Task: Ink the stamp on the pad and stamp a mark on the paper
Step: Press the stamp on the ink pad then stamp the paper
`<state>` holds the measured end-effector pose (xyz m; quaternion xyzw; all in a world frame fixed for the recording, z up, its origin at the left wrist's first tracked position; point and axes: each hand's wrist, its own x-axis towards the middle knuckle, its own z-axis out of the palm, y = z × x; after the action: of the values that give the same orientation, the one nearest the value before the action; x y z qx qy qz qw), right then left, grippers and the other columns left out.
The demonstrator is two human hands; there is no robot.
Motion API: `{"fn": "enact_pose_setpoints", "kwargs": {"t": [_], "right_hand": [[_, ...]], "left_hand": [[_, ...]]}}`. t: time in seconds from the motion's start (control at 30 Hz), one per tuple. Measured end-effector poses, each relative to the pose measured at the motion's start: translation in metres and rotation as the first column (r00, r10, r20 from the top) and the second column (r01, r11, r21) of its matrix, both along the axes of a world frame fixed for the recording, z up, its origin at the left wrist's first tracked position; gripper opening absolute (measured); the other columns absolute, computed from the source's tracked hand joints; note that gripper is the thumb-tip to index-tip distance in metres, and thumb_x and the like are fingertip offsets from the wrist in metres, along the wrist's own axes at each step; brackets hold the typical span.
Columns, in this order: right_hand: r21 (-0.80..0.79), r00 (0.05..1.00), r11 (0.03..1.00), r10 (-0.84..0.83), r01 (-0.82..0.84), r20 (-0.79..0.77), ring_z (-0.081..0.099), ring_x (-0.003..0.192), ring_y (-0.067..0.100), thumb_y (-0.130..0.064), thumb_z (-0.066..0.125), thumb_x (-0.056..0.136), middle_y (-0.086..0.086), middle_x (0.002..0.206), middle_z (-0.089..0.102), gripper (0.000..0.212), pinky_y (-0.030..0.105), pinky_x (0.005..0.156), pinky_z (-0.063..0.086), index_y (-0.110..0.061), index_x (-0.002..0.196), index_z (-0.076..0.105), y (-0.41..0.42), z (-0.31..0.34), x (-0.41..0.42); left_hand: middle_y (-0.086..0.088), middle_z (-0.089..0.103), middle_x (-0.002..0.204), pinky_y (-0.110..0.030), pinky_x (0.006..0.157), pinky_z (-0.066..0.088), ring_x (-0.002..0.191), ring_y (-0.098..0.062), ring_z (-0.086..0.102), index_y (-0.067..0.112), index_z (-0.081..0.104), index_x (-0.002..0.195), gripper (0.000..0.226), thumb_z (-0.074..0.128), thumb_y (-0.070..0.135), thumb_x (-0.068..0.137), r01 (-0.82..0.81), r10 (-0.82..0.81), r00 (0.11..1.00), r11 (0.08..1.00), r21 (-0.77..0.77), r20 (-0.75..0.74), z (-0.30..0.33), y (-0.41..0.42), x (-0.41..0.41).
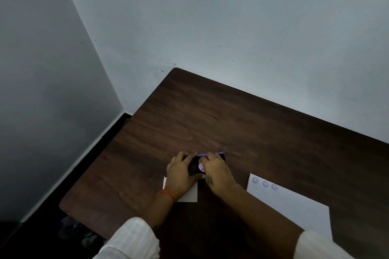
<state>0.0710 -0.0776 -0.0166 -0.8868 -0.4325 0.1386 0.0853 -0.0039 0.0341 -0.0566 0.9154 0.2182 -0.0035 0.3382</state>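
Observation:
A dark ink pad with a purple edge (219, 154) lies on the brown table (210, 115), mostly covered by both hands. My left hand (181, 174) grips its left side. My right hand (214, 170) rests on its right side with fingers curled over the far edge. A purple round patch (200, 166) shows between the hands; whether it is the stamp or the pad's ink surface I cannot tell. The white paper (294, 206) lies to the right and carries three round purple marks (265, 184) near its far edge.
A small white card or box (189, 195) lies under my left wrist. The table stands in a room corner, its left edge (99, 166) dropping to a dark floor. Grey walls rise behind. White sleeves cover both forearms.

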Motion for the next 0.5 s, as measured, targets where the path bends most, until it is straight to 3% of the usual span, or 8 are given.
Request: {"fn": "enact_pose_setpoints", "kwargs": {"t": [0.23, 0.4, 0.5], "right_hand": [[-0.091, 0.973, 0.969, 0.232, -0.23, 0.015, 0.039, 0.125, 0.03, -0.011, 0.035, 0.096, 0.018, 0.136, 0.045, 0.036, 0.038, 0.103, 0.037, -0.004, 0.131, 0.041, -0.007, 0.005, 0.014], [0.009, 0.993, 0.995, 0.104, -0.104, -0.049, 0.051, 0.114, 0.028, -0.007, 0.043, 0.092, 0.018, 0.124, 0.056, 0.03, 0.031, 0.095, 0.039, -0.003, 0.119, 0.055, -0.005, 0.003, 0.009], [0.066, 0.99, 0.998, -0.003, 0.012, -0.141, 0.057, 0.105, 0.032, -0.004, 0.052, 0.088, 0.021, 0.113, 0.061, 0.023, 0.035, 0.094, 0.044, 0.002, 0.108, 0.062, -0.004, 0.012, 0.021]], "left_hand": [[0.001, 0.044, 0.134, -0.029, 0.091, 0.033, 0.116, -0.02, 0.044, 0.029, 0.039, 0.139, 0.072, 0.068, 0.048, 0.075, 0.01, -0.009, 1.0, 1.0, 0.016, -0.015, -0.002, -0.002, 0.001], [0.001, 0.042, 0.137, -0.035, 0.094, 0.037, 0.118, -0.021, 0.043, 0.029, 0.039, 0.139, 0.073, 0.069, 0.047, 0.075, 0.014, -0.014, 0.999, 1.0, 0.003, -0.04, -0.002, 0.0, 0.002], [0.001, 0.043, 0.136, -0.036, 0.095, 0.038, 0.118, -0.021, 0.044, 0.029, 0.04, 0.138, 0.073, 0.07, 0.047, 0.073, 0.006, -0.005, 0.999, 1.0, 0.007, -0.045, -0.002, 0.0, 0.003]]}}
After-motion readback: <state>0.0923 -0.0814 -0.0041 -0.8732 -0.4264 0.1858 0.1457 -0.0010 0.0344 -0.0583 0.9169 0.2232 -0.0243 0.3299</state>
